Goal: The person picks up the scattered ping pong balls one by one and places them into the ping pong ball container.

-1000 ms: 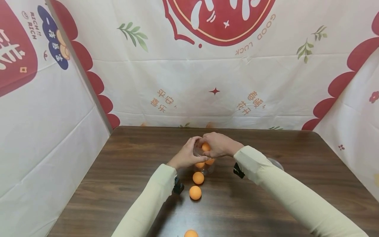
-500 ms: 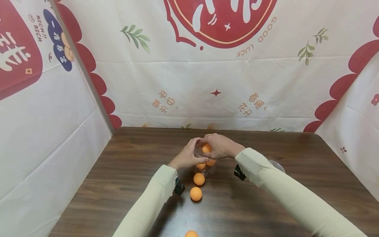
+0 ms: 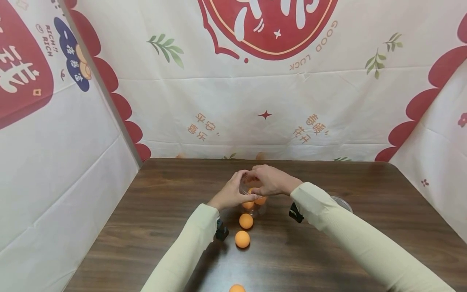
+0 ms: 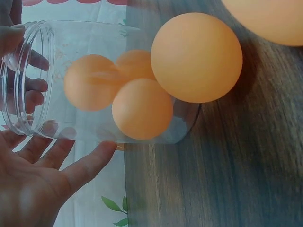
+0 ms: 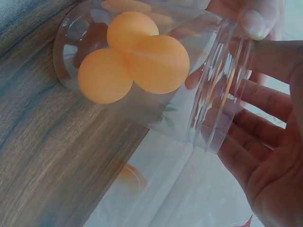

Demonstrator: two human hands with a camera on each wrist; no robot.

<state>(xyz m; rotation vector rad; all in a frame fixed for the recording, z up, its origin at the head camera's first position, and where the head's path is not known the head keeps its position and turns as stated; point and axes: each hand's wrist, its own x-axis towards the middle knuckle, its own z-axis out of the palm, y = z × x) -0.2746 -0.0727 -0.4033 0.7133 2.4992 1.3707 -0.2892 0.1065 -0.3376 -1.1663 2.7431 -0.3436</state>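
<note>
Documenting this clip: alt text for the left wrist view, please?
A clear jar with three orange balls inside appears sideways, the left grip holding it near the mouth and the right grip at the mouth. A fourth ball partly covers the jar's base end; a fifth is cut off at top right, above a brown wood-grain tabletop.

Upright clear jar [image 4: 99,38], three orange balls [image 4: 142,109] inside, loose balls [image 3: 242,239] outside

The jar [image 4: 94,38] between the fingers [image 5: 267,98] is colourless, the ping-pong balls [image 4: 196,57] near them plain orange. Below them, the tabletop [image 3: 175,186] is dark-brown wood grain; beyond, white cloth [image 3: 233,97] carries red scallops and green leaves.
</note>
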